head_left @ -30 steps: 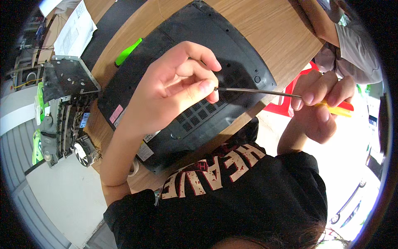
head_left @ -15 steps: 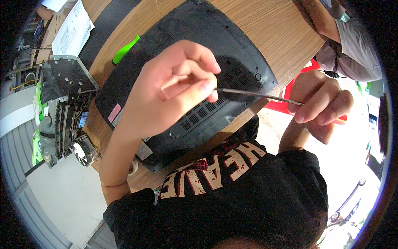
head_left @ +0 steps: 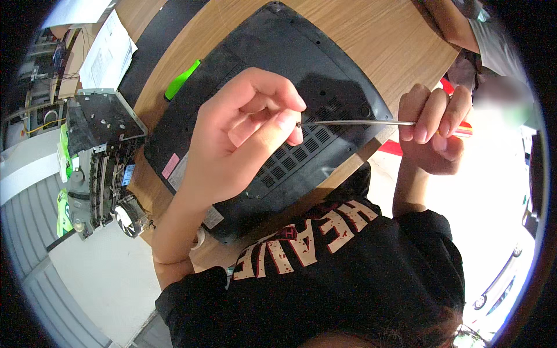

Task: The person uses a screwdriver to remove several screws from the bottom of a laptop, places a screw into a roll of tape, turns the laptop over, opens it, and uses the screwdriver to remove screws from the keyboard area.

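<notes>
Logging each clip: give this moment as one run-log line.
left hand: pinching tip of thin metal screwdriver | right hand: gripping its handle | below: upturned black laptop on wooden table

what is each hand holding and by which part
The right hand grips a screwdriver by its handle end. The left hand pinches the tip of its metal shaft between thumb and fingers, above the upturned black laptop.

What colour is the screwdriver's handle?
Orange: the screwdriver handle peeks out of the right hand in the head view.
</notes>
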The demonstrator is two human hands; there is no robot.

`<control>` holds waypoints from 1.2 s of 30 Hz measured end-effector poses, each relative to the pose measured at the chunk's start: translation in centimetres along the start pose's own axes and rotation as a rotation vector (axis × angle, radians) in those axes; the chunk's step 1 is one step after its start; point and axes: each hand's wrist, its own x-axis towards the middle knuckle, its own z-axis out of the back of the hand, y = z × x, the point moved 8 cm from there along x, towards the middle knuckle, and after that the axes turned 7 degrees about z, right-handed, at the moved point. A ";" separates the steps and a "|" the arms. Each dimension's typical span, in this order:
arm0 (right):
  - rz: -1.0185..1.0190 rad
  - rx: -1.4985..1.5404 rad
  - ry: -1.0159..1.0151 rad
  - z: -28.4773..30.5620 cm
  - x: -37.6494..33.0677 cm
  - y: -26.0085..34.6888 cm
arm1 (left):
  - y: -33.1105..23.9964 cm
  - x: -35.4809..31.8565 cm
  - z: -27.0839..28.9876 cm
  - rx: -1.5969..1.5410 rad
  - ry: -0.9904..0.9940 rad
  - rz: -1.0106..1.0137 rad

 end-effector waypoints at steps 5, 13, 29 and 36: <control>-0.027 0.008 -0.052 0.3 -0.1 -0.2 | 0.3 0.3 0.1 -0.070 -0.026 0.009; -0.037 0.013 -0.102 2.2 1.5 -0.9 | 0.6 0.7 3.1 -0.065 -0.103 -0.012; -0.130 -0.850 0.132 5.7 13.0 -11.1 | 2.2 10.2 7.6 1.198 -0.363 -0.361; -0.150 -0.882 0.260 4.8 13.7 -12.9 | 3.4 10.2 7.9 1.233 -0.313 -0.285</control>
